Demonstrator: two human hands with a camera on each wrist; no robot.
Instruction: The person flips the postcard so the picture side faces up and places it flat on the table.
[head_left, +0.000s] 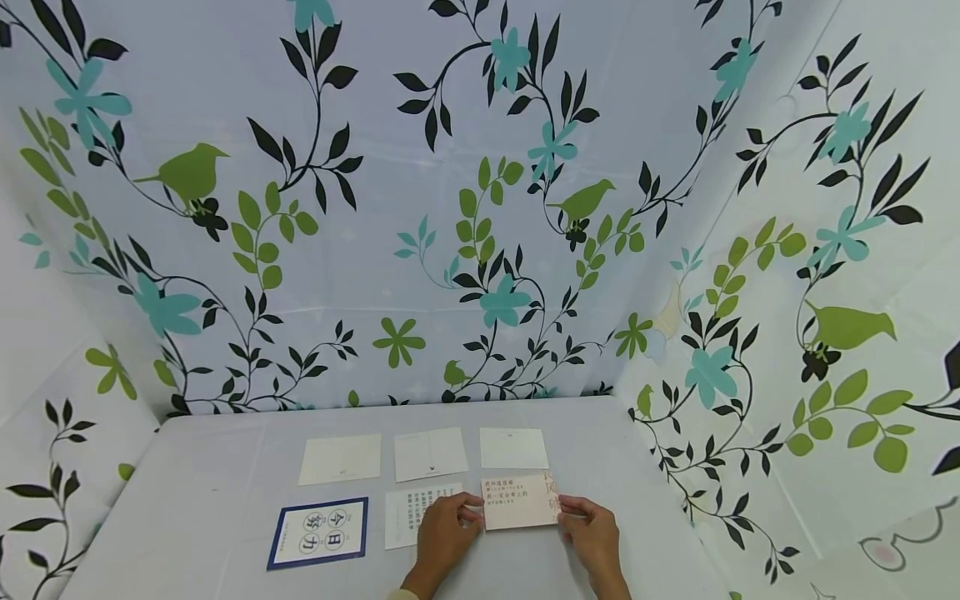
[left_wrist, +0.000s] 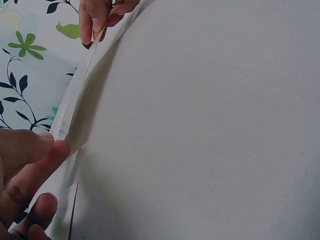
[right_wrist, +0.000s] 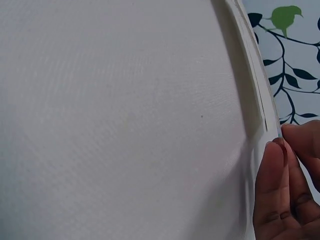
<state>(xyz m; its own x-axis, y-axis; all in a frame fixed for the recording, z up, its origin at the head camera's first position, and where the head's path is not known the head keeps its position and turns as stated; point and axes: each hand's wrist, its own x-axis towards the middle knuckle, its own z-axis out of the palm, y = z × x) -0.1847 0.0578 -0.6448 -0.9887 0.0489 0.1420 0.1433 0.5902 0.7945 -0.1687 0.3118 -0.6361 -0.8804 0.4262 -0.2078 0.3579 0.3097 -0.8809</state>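
Observation:
Between the two hands, a cream card (head_left: 517, 510) printed with rows of characters and larger reddish ones at its right end is held at its short sides. The left hand (head_left: 448, 529) pinches its left edge between thumb and fingers. At the opposite edge, the right hand (head_left: 592, 533) pinches it the same way. Both wrist views show the card (left_wrist: 82, 92) almost edge-on, a thin strip just above the table with a shadow beside it. A white card with black characters (head_left: 402, 521) lies partly hidden behind the left hand.
Three pale cards, left (head_left: 340, 460), middle (head_left: 431, 455) and right (head_left: 513, 447), lie in a row farther back on the white table (head_left: 202, 500). A blue-bordered card (head_left: 318, 533) with circled characters lies at front left. Patterned cloth (head_left: 360, 208) rises behind the table.

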